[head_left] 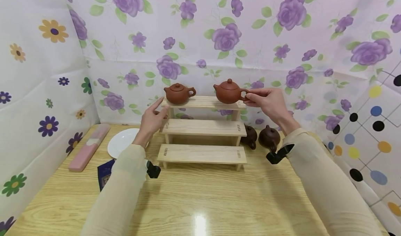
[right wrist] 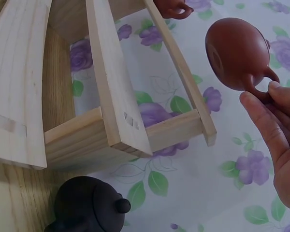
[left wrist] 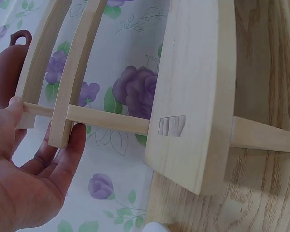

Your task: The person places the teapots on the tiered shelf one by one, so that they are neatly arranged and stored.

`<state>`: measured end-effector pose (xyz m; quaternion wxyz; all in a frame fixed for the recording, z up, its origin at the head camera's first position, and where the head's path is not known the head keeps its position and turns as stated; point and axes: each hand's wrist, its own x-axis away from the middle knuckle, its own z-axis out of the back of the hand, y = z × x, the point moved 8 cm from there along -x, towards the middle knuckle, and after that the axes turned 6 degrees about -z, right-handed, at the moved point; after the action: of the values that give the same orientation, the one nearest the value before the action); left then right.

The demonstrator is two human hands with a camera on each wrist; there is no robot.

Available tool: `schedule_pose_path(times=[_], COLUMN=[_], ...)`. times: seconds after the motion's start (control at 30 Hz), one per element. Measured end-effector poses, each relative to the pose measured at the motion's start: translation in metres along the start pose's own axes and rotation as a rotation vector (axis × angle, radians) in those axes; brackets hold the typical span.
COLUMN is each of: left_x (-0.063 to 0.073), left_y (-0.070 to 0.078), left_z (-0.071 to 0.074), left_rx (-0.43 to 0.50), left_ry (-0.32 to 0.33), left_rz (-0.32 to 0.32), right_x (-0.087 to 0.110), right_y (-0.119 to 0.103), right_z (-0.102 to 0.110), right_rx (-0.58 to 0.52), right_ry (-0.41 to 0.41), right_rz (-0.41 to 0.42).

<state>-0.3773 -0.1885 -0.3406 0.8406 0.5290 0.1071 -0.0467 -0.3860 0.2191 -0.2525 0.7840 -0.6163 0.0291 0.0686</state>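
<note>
My right hand (head_left: 267, 102) pinches the handle of a reddish-brown teapot (head_left: 228, 92) between thumb and fingers. In the right wrist view this teapot (right wrist: 237, 54) hangs just off the top shelf, its base showing. A second reddish-brown teapot (head_left: 178, 94) sits on the left part of the top shelf (head_left: 203, 102), handle to the right. My left hand (head_left: 152, 121) holds the left end of the three-step wooden stand (head_left: 203, 127). In the left wrist view, its thumb and fingers (left wrist: 72, 150) lie around the ends of the upper slats.
Two dark brown teapots (head_left: 269, 137) stand on the table right of the stand, one partly behind it. At the left lie a white plate (head_left: 120, 140), a pink case (head_left: 89, 149) and a dark blue packet (head_left: 104, 173). Flowered cloth (head_left: 200, 30) hangs behind.
</note>
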Motion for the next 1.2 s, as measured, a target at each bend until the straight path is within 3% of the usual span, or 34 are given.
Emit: schedule_pose_path(times=[0.4, 1.2], left_x=[0.002, -0.001], left_y=[0.001, -0.002], left_z=[-0.002, 0.001], left_rx=[-0.008, 0.013], left_ry=[-0.007, 0.003], left_rz=[0.001, 0.005], right_x=[-0.02, -0.035], right_y=[0.007, 0.018], right_z=[-0.01, -0.013], right_rx=[-0.016, 0.031], right_ry=[-0.019, -0.037], right_rz=[-0.031, -0.044])
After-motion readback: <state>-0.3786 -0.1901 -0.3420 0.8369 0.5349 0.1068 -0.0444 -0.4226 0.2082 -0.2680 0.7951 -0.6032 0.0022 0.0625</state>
